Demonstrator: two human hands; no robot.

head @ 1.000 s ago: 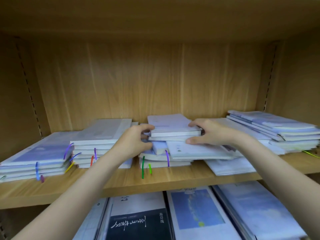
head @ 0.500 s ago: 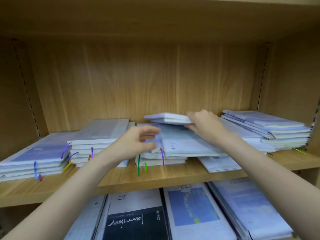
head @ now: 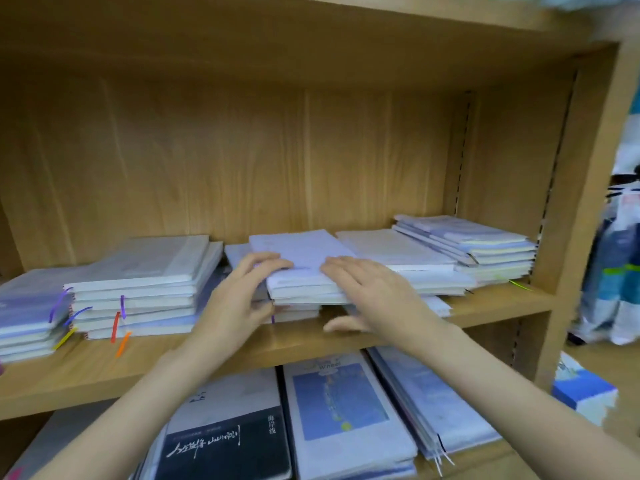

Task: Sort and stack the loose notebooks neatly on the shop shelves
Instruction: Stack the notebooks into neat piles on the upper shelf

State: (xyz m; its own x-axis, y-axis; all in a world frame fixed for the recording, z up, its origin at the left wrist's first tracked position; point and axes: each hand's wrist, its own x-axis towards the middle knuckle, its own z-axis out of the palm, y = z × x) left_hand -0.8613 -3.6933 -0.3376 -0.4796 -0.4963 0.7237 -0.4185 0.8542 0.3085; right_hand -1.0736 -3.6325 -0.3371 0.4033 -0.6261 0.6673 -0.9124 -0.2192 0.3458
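Both hands are on the middle stack of notebooks (head: 304, 271) on the wooden shelf (head: 485, 308). The left hand (head: 239, 299) curls its grip round the stack's left edge, fingers over the top cover and thumb lower down. The right hand (head: 370, 292) lies with fingers spread flat on the top cover, its thumb loose below, near the shelf's front.

The upper notebooks overhang the smaller ones beneath, so the stack looks unsteady. A sideways push could likely slide the slick covers apart, or knock the stack into the left pile (head: 145, 289) or the right pile (head: 415, 268), which sit just beside it. Drawn too near the front edge, the lower notebooks could tip onto the books below (head: 339, 410).
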